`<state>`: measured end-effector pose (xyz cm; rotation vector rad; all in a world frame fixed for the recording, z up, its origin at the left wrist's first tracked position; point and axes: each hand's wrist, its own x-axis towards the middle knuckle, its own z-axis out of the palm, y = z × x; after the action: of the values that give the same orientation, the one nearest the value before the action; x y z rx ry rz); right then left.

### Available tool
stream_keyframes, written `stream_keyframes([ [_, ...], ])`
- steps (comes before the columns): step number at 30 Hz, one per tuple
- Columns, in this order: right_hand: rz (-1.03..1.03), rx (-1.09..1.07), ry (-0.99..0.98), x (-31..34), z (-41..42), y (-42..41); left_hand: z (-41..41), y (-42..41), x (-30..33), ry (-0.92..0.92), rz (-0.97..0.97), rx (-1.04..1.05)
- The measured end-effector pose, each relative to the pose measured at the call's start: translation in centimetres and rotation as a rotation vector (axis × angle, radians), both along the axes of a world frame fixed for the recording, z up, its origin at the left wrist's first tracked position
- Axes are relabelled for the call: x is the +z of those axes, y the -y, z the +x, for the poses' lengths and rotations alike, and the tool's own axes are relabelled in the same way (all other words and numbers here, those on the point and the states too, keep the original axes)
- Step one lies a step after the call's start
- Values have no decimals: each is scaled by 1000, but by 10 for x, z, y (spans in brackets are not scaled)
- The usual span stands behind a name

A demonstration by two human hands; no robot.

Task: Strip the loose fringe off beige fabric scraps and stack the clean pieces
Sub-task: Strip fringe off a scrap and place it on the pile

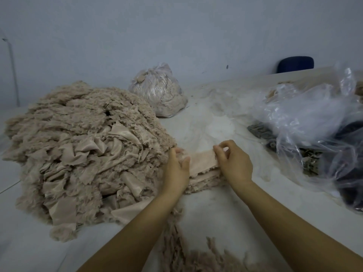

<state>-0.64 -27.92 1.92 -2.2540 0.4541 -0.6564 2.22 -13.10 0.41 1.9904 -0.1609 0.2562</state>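
Hands, left (176, 165) and right (233, 161), are pinching a scrap's (200, 161) ends over the stack (204, 178); limp and light, it is likely best gripped at edges.

Both forearms are bare, no sleeves, rings or watch showing.

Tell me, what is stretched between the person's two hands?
In the head view, a beige fabric strip spans between the left hand and the right hand. Both pinch its ends, and it lies over a small stack of similar pieces.
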Motion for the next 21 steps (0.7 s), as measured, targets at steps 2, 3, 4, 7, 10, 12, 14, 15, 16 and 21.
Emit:
stream_keyframes([
  [2,-178,54,173,-4,-5,-10,-1,6,-10,23,23,2],
  [3,-220,146,259,-6,-7,-18,-1,8,-13,27,37,7],
  [4,-221,273,279,-8,-8,-26,-1,11,-16,24,53,12],
  [7,-166,557,13,-18,-3,-35,0,13,-19,-18,58,7],
  [10,-283,559,-262,-37,3,-24,-2,5,-23,-10,68,-13],
  [12,-354,571,-341,-45,5,-22,-3,0,-25,-30,103,-34],
  [14,-373,590,-365,-50,7,-23,-3,-5,-28,-66,77,-35],
  [15,-374,595,-373,-51,7,-24,-4,-7,-30,-87,32,-36],
  [16,-374,599,-379,-51,7,-25,-4,-9,-32,-110,-7,-38],
  [21,-414,589,-393,-56,10,-26,-9,-17,-37,-170,-28,38],
])
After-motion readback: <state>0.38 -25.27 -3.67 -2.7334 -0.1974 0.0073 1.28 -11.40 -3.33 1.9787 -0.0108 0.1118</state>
